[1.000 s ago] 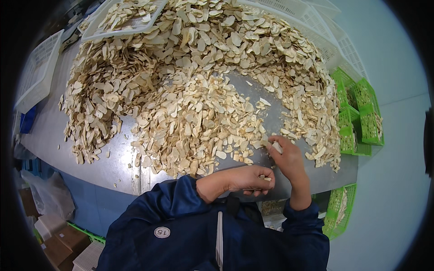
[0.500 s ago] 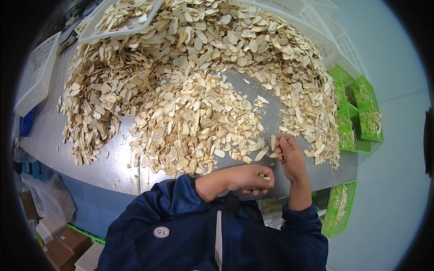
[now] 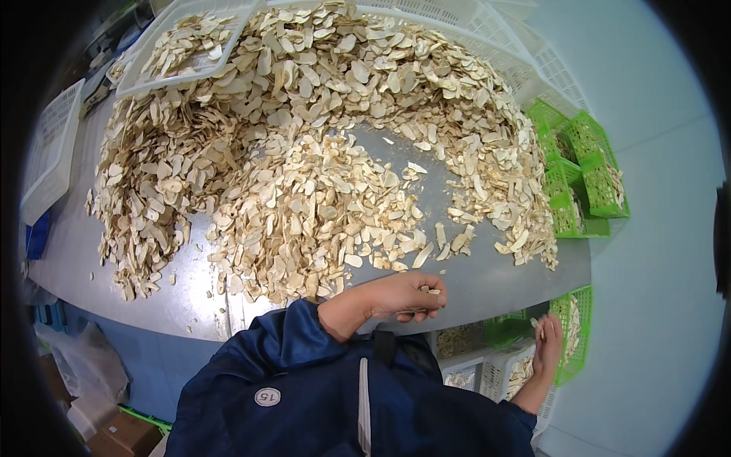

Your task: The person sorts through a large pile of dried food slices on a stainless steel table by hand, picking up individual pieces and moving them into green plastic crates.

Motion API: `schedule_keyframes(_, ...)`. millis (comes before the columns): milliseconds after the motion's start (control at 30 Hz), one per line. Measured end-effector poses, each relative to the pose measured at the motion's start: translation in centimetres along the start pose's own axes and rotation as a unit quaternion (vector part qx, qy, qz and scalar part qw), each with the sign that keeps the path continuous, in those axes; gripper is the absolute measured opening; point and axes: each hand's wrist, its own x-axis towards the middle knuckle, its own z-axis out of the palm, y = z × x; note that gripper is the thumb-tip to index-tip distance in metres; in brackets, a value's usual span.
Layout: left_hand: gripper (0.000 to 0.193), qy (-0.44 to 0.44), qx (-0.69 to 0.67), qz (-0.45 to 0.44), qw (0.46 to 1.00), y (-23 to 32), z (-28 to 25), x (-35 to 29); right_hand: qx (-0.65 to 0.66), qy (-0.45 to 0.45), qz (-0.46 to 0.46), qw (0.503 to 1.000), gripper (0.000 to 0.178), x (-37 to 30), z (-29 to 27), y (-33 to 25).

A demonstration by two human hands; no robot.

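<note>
A broad heap of pale, dried, flat slices (image 3: 304, 202) covers much of the metal table (image 3: 487, 289). At the table's front edge, my left hand (image 3: 407, 295) is closed around a few slices, their ends showing between thumb and fingers. Farther right and below table height, my right hand (image 3: 547, 346) reaches beside a green basket (image 3: 582, 335) that contains slices. A small pale slice (image 3: 535, 324) shows at its fingertips; whether more are in that hand is hidden.
Green baskets (image 3: 563, 213) adjoin the table's right side. White crates (image 3: 495, 373) with slices stand under the front edge. A white tray (image 3: 183, 76) rests on the heap at the back left; another white crate (image 3: 49, 152) leans at the far left. Boxes (image 3: 118, 436) sit lower left.
My right hand has moved from the table down and right to the green basket. Several slices lie where it was. My left hand stays closed near the same spot; the whole view has shifted slightly.
</note>
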Motion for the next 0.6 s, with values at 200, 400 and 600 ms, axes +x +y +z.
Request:
schedule_keyframes(200, 0.018, 0.004, 0.001, -0.003, 1.0, 0.2, 0.5, 0.7, -0.663, 0.148, -0.093, 0.728, 0.038, -3.6, -11.6, 5.8)
schedule_keyframes(400, 0.018, -0.025, -0.046, 0.036, 0.998, 0.1, -0.9, 0.7, -0.45, -0.096, -0.305, 0.834, 0.021, -1.7, 12.0, -2.2)
schedule_keyframes(600, 0.021, -0.033, -0.049, 0.033, 0.998, -0.5, -1.3, 0.3, -0.477, -0.194, -0.509, 0.69, 0.028, 1.5, 27.2, -3.1)
